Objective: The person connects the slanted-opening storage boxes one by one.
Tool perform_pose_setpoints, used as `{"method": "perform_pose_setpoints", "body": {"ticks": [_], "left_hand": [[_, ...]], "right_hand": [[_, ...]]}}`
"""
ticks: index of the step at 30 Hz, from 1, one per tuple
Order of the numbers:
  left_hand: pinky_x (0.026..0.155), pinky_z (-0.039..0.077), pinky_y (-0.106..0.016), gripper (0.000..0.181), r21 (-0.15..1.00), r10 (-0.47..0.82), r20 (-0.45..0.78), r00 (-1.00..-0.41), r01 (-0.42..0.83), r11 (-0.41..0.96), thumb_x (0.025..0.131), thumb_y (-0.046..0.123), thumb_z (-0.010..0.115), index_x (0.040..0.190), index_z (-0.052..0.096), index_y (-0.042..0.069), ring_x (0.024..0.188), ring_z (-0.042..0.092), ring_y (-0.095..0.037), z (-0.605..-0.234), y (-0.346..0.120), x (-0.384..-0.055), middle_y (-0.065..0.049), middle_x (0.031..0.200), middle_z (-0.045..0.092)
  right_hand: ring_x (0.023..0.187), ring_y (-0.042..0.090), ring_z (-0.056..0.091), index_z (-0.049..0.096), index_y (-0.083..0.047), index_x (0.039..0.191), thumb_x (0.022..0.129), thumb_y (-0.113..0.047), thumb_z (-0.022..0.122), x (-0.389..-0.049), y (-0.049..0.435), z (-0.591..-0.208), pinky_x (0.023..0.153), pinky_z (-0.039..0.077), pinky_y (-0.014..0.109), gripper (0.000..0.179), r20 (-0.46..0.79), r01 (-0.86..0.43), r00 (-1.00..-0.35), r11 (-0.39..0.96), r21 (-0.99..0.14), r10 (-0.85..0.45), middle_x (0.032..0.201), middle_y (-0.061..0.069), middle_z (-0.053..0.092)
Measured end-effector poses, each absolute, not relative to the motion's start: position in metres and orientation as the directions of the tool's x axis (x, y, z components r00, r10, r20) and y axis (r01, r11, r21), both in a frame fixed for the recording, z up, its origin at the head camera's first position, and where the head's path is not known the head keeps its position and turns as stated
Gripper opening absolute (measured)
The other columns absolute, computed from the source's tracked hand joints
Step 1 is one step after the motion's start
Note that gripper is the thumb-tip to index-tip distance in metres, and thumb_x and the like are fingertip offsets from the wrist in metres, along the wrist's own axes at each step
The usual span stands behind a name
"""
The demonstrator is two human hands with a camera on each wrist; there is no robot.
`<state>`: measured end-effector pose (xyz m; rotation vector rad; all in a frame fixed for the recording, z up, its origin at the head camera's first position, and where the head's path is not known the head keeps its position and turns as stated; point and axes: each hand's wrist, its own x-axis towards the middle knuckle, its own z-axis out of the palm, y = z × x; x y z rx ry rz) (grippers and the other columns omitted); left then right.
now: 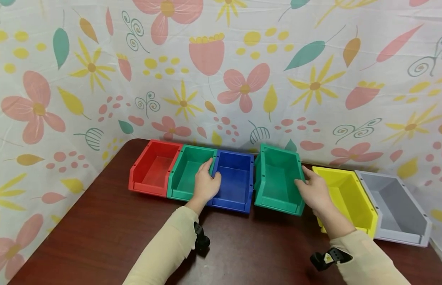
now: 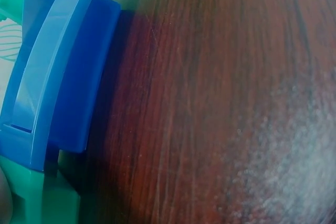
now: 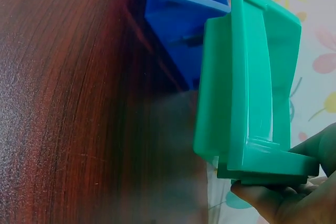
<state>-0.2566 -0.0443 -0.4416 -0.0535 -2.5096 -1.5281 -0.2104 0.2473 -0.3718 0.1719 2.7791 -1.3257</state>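
The right hand has the right green bin in its grip, while the left hand, grip unclear, is at the left edge of the blue bin.

Green plastic bin, R of ctr in head pic, is gripped at its R wall, lifted off the table & tilted a bit, low front lip toward bottom of frame. Blue bin, approx. ctr, sits just L of it, upright w/ open top; can't tell if the 2 touch. Other green bin, L of ctr, also upright & open-topped, is side by side w/ the blue.
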Motion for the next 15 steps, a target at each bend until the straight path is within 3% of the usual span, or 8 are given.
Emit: {"method": "perform_pose_setpoints", "body": {"ticks": [6, 8, 11, 13, 15], "left_hand": [[0.081, 0.046, -0.042, 0.055, 0.872, -0.072, 0.190, -0.979, 0.135, 0.471, 0.091, 0.013, 0.053, 0.144, 0.040, 0.006, 0.041, 0.040, -0.012, -0.441, -0.045, -0.257, -0.015, 0.147, 0.040], [0.084, 0.047, -0.043, 0.055, 0.870, -0.068, 0.189, -0.980, 0.135, 0.474, 0.091, 0.014, 0.052, 0.144, 0.040, 0.007, 0.044, 0.043, -0.011, -0.442, -0.045, -0.257, -0.014, 0.147, 0.040], [0.092, 0.045, -0.045, 0.055, 0.870, -0.066, 0.184, -0.981, 0.131, 0.475, 0.091, 0.014, 0.052, 0.144, 0.039, 0.007, 0.051, 0.053, -0.019, -0.443, -0.044, -0.258, -0.014, 0.147, 0.040], [0.096, 0.044, -0.047, 0.055, 0.869, -0.069, 0.190, -0.979, 0.135, 0.476, 0.091, 0.014, 0.052, 0.144, 0.040, 0.007, 0.070, 0.063, -0.025, -0.443, -0.044, -0.257, -0.014, 0.147, 0.040], [0.098, 0.044, -0.048, 0.055, 0.870, -0.070, 0.190, -0.979, 0.135, 0.473, 0.091, 0.013, 0.052, 0.144, 0.040, 0.007, 0.087, 0.065, -0.032, -0.443, -0.044, -0.257, -0.014, 0.147, 0.040]], "right_hand": [[0.118, 0.044, 0.051, 0.011, 0.002, 0.150, 0.100, -0.021, 0.039, -0.211, 0.244, -0.369, 0.089, 0.050, 0.051, 0.061, -0.098, 0.128, -0.992, 0.645, -0.754, 0.083, 0.140, 0.035, 0.038], [0.109, 0.044, 0.056, 0.013, 0.003, 0.149, 0.100, -0.019, 0.040, -0.210, 0.242, -0.366, 0.084, 0.053, 0.048, 0.061, -0.065, 0.107, -0.994, 0.672, -0.733, 0.088, 0.135, 0.035, 0.043], [0.069, 0.035, 0.059, 0.017, 0.006, 0.148, 0.097, -0.016, 0.042, -0.210, 0.238, -0.361, 0.062, 0.054, 0.036, 0.061, 0.003, 0.060, -0.997, 0.741, -0.669, 0.083, 0.101, 0.031, 0.060], [0.049, 0.025, 0.045, 0.019, 0.008, 0.146, 0.095, -0.015, 0.044, -0.211, 0.236, -0.360, 0.048, 0.043, 0.030, 0.061, 0.044, 0.030, -0.996, 0.792, -0.610, 0.071, 0.074, 0.021, 0.058], [0.040, 0.019, 0.035, 0.019, 0.009, 0.146, 0.094, -0.014, 0.043, -0.212, 0.235, -0.360, 0.043, 0.035, 0.029, 0.062, 0.058, 0.012, -0.997, 0.830, -0.558, 0.054, 0.057, 0.013, 0.049]]}}
